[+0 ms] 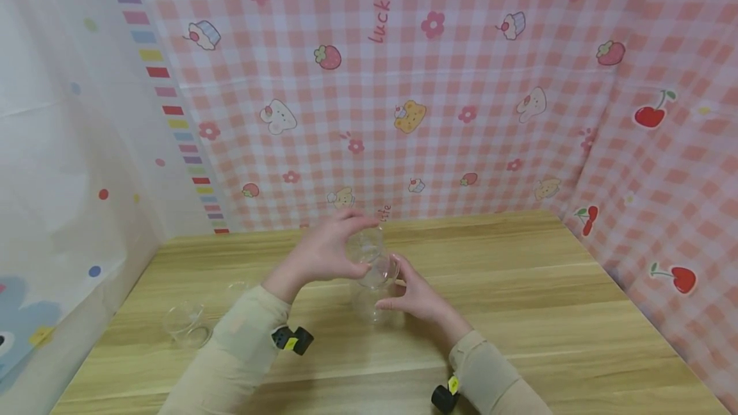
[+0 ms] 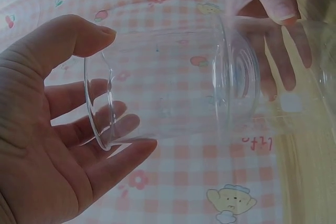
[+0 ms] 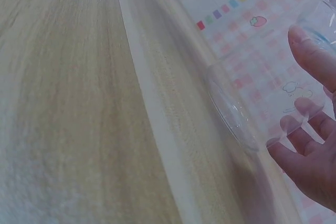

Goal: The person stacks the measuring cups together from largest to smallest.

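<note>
My left hand (image 1: 319, 252) holds a clear cup (image 2: 163, 87) near its rim, thumb on one side and fingers on the other. This cup is in line above a second clear cup (image 3: 236, 82), its lower end right at the top of that one. Around the upper part of the lower cup curl the thumb and fingers of my right hand (image 1: 423, 300). In the right wrist view the lower cup's round bottom is down at the wooden tabletop. Both cups are see-through, so fingers and cloth show through their walls.
Another clear cup (image 1: 184, 322) stands on the table (image 1: 548, 312) at the left. A further clear rim (image 1: 238, 287) shows beside my left forearm, partly hidden by it. Pink checked cloth (image 1: 461, 139) hangs behind the table and along its right side.
</note>
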The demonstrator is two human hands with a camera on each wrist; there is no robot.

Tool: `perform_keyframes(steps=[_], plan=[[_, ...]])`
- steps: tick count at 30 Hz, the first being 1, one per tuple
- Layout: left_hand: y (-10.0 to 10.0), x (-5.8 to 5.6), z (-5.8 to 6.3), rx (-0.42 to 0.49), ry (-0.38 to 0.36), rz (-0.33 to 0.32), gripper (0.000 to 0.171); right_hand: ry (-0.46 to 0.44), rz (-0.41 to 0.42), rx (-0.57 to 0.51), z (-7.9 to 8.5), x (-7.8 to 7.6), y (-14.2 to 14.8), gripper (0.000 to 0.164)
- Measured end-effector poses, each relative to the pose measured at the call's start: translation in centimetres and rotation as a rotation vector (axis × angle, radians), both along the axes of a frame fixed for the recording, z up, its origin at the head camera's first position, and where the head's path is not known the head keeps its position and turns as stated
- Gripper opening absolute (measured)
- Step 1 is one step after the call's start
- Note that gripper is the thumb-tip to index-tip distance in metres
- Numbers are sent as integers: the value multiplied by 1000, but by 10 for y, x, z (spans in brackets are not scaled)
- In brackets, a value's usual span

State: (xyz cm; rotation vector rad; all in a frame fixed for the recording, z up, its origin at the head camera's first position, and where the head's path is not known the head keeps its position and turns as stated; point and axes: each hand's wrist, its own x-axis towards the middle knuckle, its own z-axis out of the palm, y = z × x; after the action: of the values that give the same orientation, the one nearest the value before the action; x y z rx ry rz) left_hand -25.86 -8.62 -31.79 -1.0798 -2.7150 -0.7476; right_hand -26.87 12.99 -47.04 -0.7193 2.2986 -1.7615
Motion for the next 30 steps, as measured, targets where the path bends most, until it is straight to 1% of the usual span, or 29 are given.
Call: perform_keyframes(steps=[8, 13, 17, 24, 30], plan=[[2, -4, -6, -15, -8, -9, 70, -22, -14, 1, -1, -2, 1, 94], [4, -5, -8, -36, 2, -16, 69, -27, -17, -8, -1, -2, 2, 94], [5, -6, -10, -52, -7, -18, 69, -14, -4, -10, -1, -2, 2, 95], [6, -11, -15, -77, -28, -20, 69, -12, -7, -11, -1, -2, 1, 94], [8, -13, -19, -87, -49, -38, 71, 30, 21, -29, -1, -1, 1, 92]])
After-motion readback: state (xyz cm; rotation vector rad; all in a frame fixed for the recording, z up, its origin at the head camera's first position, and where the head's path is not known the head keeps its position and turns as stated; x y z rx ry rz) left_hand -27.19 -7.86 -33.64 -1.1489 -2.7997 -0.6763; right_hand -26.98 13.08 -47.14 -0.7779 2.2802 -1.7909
